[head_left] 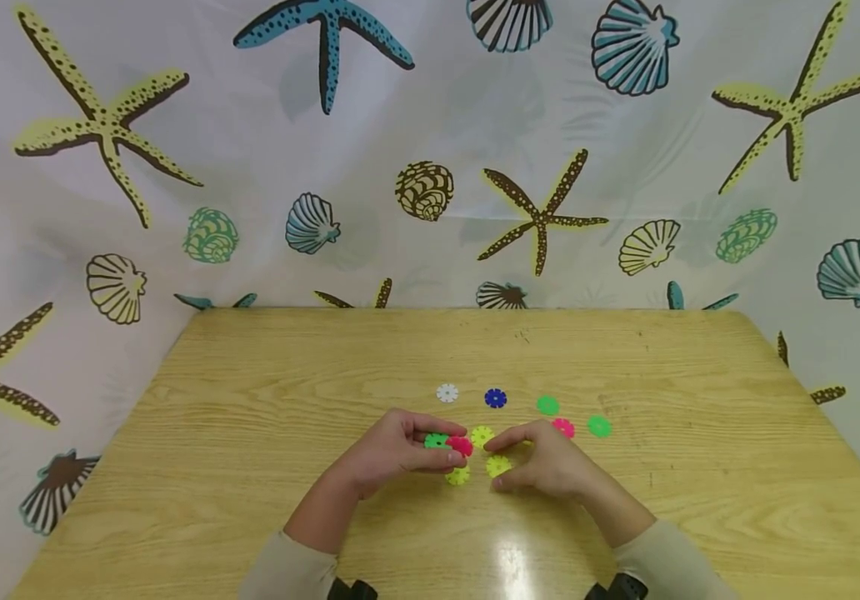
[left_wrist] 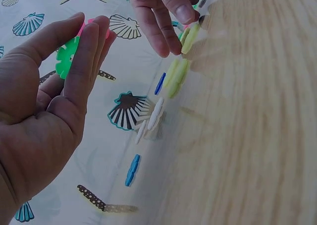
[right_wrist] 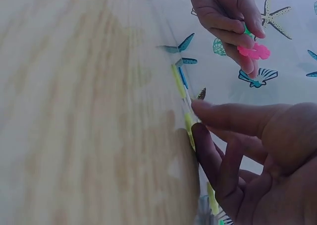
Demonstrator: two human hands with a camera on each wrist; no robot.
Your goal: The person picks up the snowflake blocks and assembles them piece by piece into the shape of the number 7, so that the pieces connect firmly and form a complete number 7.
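Observation:
My left hand (head_left: 388,454) pinches a green notched disc (head_left: 434,441) and a pink notched disc (head_left: 461,446) that appear joined, held above the table between thumb and fingers. Just to the right, my right hand (head_left: 553,462) is low at the tabletop, its thumb and forefinger spread on either side of a yellow disc (head_left: 498,466). No firm grip on that disc shows. Another yellow disc (head_left: 482,437) lies near the right forefinger. Partly under the left hand is a third yellow disc (head_left: 457,476).
Farther back on the wooden table (head_left: 287,358) lie a white disc (head_left: 447,392), a dark blue disc (head_left: 495,398) and a green disc (head_left: 547,405). Beyond the right hand are a pink disc (head_left: 563,427) and another green disc (head_left: 599,426). The left wrist view also shows a light blue disc (left_wrist: 132,170).

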